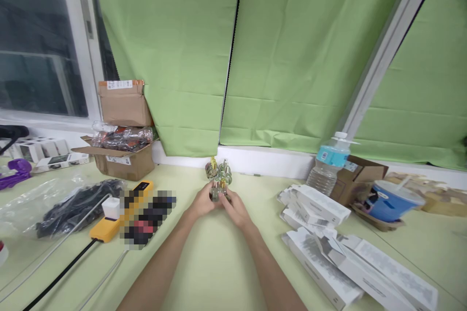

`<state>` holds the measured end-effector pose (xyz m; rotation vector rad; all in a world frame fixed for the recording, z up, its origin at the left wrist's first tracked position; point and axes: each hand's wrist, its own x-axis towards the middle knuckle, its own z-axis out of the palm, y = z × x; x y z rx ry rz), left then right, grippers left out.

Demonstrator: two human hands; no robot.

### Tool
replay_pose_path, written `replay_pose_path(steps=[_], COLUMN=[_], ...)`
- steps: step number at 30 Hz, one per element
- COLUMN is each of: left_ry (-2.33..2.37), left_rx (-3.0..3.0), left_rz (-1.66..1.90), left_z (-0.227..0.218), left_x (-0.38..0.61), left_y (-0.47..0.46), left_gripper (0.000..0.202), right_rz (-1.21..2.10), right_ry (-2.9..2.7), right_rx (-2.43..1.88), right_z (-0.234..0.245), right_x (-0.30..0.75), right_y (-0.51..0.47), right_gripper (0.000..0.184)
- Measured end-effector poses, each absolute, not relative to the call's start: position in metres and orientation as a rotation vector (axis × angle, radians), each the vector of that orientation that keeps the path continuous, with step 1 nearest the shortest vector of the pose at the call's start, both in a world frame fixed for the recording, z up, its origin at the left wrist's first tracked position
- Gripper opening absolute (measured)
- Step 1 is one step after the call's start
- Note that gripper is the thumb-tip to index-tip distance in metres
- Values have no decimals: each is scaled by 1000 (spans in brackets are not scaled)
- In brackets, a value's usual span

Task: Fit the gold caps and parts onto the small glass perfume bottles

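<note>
Labels on boxes (316, 202) and bottle (329, 164) are unreadable.

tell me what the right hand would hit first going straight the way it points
The small shiny cluster that the right hand grips together with the left hand; beyond it, likely the white ledge, though depth is unclear.

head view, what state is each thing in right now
trinket, held upright between both hands
left hand, closed on the trinket
right hand, closed on the trinket
water bottle, upright, cap on
cardboard box, flaps open, bagged goods inside
blue cup, upright, lid and straw on
power strip, white plug in it
blinds, pulled down
</note>
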<state>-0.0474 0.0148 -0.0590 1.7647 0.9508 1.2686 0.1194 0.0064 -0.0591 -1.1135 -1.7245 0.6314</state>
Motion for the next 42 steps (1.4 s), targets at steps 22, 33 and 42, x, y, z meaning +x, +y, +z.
replay_pose_path(steps=[22, 33, 42], left_ry=[675, 851, 994], left_rx=[1502, 1616, 1776], left_rz=[1130, 1264, 1269], left_z=[-70, -73, -84], left_x=[-58, -60, -63], left_y=[37, 33, 44], left_gripper=[83, 71, 40], right_rz=[768, 622, 436], right_ry=[-1695, -1612, -1552], right_rx=[-1047, -1198, -1244], right_z=[-59, -72, -77], right_x=[120, 125, 127], right_y=[10, 22, 28], right_gripper=[54, 59, 54])
